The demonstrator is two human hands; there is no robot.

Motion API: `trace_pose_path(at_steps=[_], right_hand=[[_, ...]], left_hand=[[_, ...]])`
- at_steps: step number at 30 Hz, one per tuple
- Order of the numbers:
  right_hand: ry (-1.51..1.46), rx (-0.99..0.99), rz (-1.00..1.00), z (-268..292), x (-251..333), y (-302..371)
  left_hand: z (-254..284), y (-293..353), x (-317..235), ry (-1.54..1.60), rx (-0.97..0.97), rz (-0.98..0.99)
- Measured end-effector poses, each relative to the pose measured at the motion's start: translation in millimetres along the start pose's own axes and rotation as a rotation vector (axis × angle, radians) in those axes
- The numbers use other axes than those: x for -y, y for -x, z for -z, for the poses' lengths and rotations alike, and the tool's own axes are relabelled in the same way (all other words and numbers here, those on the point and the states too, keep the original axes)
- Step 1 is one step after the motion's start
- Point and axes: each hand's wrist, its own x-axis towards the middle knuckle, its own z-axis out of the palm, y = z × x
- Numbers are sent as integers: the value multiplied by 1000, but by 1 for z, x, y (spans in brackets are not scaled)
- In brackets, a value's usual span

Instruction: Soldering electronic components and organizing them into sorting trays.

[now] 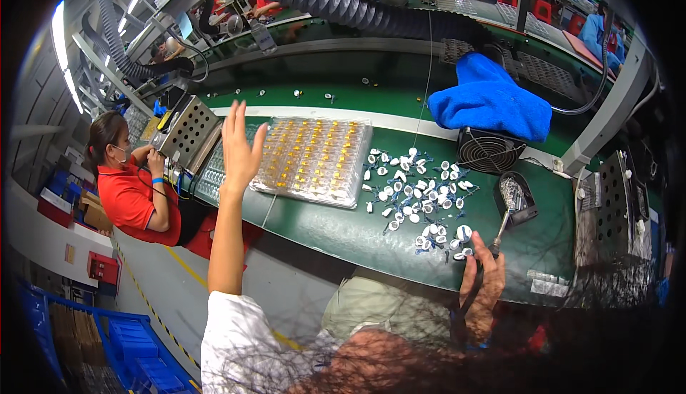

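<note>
My left hand (241, 149) is raised, fingers stretched and holding nothing, by the left edge of a clear plastic tray (363, 172) with rows of small yellow parts. My right hand (486, 283) is closed round a screwdriver (501, 233) at the bench's near edge. Its thin shaft reaches to a black bin (525, 212) of small shiny metal pieces, probably screws. Many small white oval housings (409, 192) with dark blue wires lie scattered right of the tray. One larger white piece (464, 234) lies just beyond my right fingers.
A blue cloth (493, 101) covers the top of a black fan (489, 151) behind the bin. A perforated metal box (191, 133) stands at left, where a person in red (136, 194) works. More small parts lie along the green belt (386, 79). A ribbed hose (343, 8) hangs overhead.
</note>
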Motion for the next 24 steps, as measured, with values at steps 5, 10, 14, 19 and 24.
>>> trace_pose_path(at_steps=[5,10,14,19,24], right_hand=[[43,40,-46,3,1,3],[70,59,-120,3,2,1],[77,19,-31,1,1,-1],[101,59,-85,3,1,1],[81,13,-23,1,0,-1]], left_hand=[[-27,4,-58,-110,584,-254],[-40,16,-63,63,748,-86],[-29,-4,-65,68,611,-149],[-37,-13,-83,131,519,-309],[-49,7,-90,172,769,-230]])
